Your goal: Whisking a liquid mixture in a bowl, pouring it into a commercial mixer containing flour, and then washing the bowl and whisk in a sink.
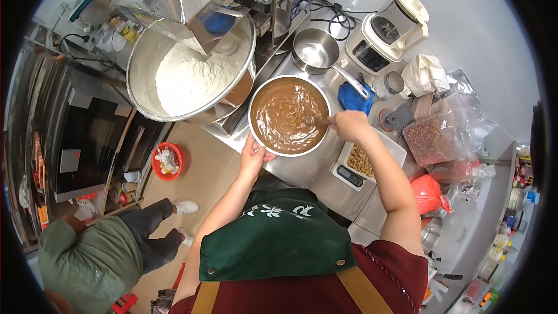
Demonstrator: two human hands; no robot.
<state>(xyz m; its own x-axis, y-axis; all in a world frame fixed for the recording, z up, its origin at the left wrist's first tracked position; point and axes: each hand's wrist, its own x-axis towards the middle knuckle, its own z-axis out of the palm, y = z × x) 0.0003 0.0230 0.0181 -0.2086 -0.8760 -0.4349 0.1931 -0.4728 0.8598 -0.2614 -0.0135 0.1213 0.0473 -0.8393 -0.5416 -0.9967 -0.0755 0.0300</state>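
A round metal bowl (251,117) full of glossy brown batter (289,113) stands near the counter's front edge. My left hand (253,156) grips the bowl at its lower left side, thumb near the rim. At the right rim, my right hand (349,126) is closed round a stirring utensil (329,121); its head is sunk in the batter, so its kind cannot be told. Swirl marks cover the batter's surface. Close to my right forearm, a white tray of chopped nuts (359,161) sits on a digital kitchen scale (349,177).
A large mixer bowl (132,90) holding white flour stands at upper left. Behind the batter are a saucepan (314,49), blue cloth (356,96) and blender (381,40). Bagged ingredients (433,136) crowd the right. On the floor, a red bin (170,161) stands near another person (99,256).
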